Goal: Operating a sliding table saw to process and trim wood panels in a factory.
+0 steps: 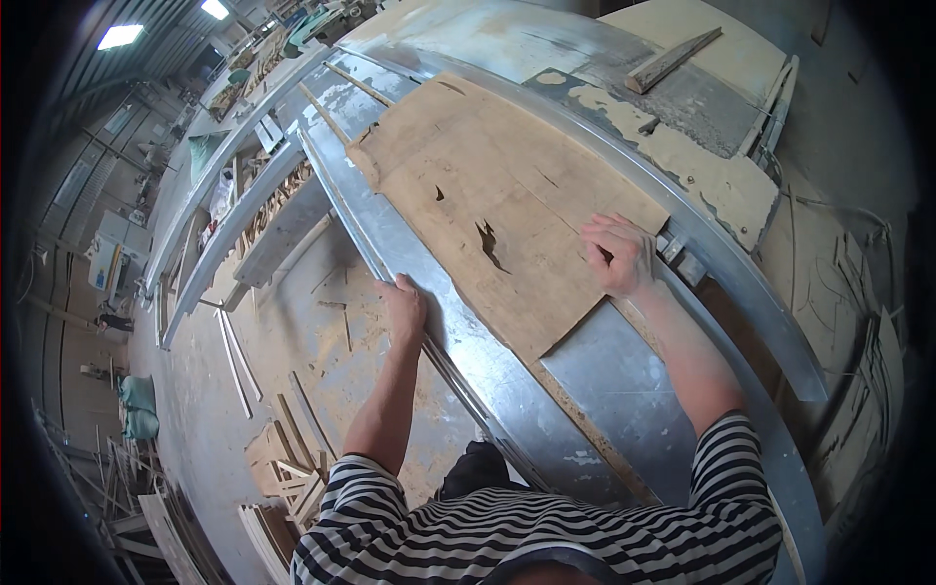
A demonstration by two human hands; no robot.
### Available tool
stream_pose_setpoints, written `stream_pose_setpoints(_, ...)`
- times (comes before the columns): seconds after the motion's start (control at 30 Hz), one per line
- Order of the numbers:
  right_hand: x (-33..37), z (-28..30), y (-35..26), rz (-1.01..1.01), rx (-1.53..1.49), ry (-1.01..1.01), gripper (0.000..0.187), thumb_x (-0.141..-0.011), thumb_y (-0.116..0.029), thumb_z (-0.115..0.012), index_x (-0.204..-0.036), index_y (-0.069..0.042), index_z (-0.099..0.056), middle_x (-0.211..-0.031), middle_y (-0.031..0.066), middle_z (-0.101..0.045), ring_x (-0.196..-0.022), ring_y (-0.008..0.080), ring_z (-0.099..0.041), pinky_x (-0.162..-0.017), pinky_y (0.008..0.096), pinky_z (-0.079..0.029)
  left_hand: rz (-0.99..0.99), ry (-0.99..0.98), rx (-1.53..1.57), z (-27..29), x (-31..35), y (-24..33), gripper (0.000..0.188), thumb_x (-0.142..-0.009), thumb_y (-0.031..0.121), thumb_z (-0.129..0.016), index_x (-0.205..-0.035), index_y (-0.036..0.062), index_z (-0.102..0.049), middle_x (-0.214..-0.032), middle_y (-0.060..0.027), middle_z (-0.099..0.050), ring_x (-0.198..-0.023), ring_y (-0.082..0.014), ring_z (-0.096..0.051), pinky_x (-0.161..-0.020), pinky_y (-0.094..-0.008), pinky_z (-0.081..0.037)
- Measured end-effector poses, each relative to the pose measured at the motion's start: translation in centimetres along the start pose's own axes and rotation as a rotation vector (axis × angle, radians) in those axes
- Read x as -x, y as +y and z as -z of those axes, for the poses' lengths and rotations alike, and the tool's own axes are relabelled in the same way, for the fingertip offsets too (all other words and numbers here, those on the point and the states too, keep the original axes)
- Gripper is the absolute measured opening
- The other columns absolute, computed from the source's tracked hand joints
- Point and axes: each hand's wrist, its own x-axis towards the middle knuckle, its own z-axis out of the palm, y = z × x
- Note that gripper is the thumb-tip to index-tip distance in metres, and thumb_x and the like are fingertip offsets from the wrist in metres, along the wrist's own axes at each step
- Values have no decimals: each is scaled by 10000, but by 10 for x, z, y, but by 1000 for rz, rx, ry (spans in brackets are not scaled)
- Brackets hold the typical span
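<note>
A thin brown wooden sheet lies flat on a shiny metal saw table. It has ragged holes, a jagged far-left edge and a straight near edge. My right hand is at that near edge, close to the right corner, with its fingers bent over the top face. Its palm hides part of the edge. To the left of the sheet, my left hand closes around the table's metal side rail. Some of its fingers are hidden.
A metal guide fence stands beyond my right hand. On the dusty surface at the far right rests a wood block. Wooden offcuts lie on the floor at left, below a metal side frame.
</note>
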Motion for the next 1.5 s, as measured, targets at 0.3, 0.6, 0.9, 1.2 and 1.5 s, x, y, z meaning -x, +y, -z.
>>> stream_pose_setpoints(0.3, -17, -28, 9, -1, -1, 18, 111, -776, -116, -617, -843, -75, -695, -896, 97, -720, -927, 312, -691, -880, 454, -517, 4, -14, -17, 0, 0, -2, 644, -984, 352, -384, -1406, -104, -216, -1214, -413, -507, -1140, -514, -519, -1001, -478, -381)
stream_pose_setpoints(0.6, -42, -58, 17, 2, -19, 49, 93, -776, -135, -620, -827, -89, -683, -833, 106, -698, -916, 315, -687, -824, 432, -530, 31, -64, 15, 3, 7, 9, 614, -998, 349, -371, -1397, -91, -216, -1180, -402, -530, -1120, -502, -535, -982, -478, -393)
stream_pose_setpoints(0.9, -66, -86, 21, 8, -38, 56, 73, -775, -141, -596, -716, -106, -619, -734, 92, -649, -829, 322, -678, -713, 411, -529, -40, -2, -19, 4, 10, 6, 620, -999, 356, -377, -1396, -97, -231, -1233, -399, -496, -1159, -497, -505, -988, -468, -388)
stream_pose_setpoints(1.2, -88, -119, 34, 50, -45, 119, 95, -750, -152, -594, -662, -122, -574, -668, 68, -590, -604, 318, -573, -575, 418, -480, -65, -49, 53, 1, 8, -2, 613, -1006, 324, -389, -1405, -111, -224, -1201, -380, -517, -1119, -481, -528, -981, -458, -388)
stream_pose_setpoints(1.5, -109, -141, 38, -12, -30, 59, 108, -750, -168, -589, -648, -133, -581, -689, 47, -605, -659, 302, -603, -564, 414, -483, -103, -40, 82, -2, 7, -12, 573, -1008, 286, -399, -1379, -128, -261, -1200, -371, -513, -1109, -464, -526, -978, -453, -384)
